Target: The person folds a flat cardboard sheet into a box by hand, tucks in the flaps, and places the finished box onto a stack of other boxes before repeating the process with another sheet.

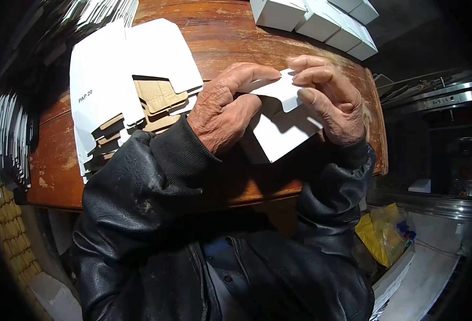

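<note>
A white cardboard box (285, 135), partly folded up, is between my two hands above the wooden table. My left hand (225, 104) grips its left side, the index finger stretched along the upper edge and the thumb bent below. With fingertips and thumb, my right hand (329, 96) pinches the flap at the box's upper right. That flap stands raised and casts a shadow on the white panel. To the left of my left hand lies a pile of flat white carton blanks (99, 69), the top one printed "PAP 20", with brown undersides showing.
Several finished white boxes (327, 24) stand in rows at the table's far right. More flat cartons (13, 134) are stacked at the left edge. The worn wooden table (214, 27) ends close to my body. A yellow plastic bag (376, 235) lies low on the right.
</note>
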{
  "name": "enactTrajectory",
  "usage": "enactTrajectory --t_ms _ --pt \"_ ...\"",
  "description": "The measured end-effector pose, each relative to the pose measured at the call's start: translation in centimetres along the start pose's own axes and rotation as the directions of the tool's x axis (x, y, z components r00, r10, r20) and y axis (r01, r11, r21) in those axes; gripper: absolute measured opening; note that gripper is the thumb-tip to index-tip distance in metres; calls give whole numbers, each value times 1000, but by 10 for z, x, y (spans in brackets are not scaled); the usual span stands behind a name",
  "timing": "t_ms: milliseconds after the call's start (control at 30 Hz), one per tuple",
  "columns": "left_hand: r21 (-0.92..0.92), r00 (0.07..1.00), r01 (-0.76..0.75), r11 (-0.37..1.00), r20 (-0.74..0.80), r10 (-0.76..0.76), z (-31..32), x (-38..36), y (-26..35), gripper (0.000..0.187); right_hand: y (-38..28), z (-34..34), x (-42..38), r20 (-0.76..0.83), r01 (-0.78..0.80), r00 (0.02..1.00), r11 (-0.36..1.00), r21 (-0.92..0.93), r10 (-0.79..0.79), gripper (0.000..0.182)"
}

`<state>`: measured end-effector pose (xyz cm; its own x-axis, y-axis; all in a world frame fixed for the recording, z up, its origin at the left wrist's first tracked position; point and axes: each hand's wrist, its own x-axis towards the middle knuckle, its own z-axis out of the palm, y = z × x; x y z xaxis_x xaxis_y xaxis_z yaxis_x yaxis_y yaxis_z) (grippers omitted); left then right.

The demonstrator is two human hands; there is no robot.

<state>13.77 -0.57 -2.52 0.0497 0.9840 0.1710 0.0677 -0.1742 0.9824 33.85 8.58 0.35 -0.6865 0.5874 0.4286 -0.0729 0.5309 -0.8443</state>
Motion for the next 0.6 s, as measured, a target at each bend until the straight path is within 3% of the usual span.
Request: enactTrajectory --t_ms 67,267,500,600 --pt "9 1000 21 1000 14 -21 -1 -2 3 50 -3 -4 -1 50 -23 998 999 -28 24 16" --pt "50 974 -209 977 99 203 -8 -1 -6 46 7 -11 0 174 127 980 975 -183 -95 24" --pt "229 965 -263 937 74 252 2 2 -13 48 -1 -10 -3 213 -75 975 995 63 60 39" --pt "182 981 -192 964 21 192 3 -1 -9 46 -3 -13 -6 226 -132 969 985 109 104 46"
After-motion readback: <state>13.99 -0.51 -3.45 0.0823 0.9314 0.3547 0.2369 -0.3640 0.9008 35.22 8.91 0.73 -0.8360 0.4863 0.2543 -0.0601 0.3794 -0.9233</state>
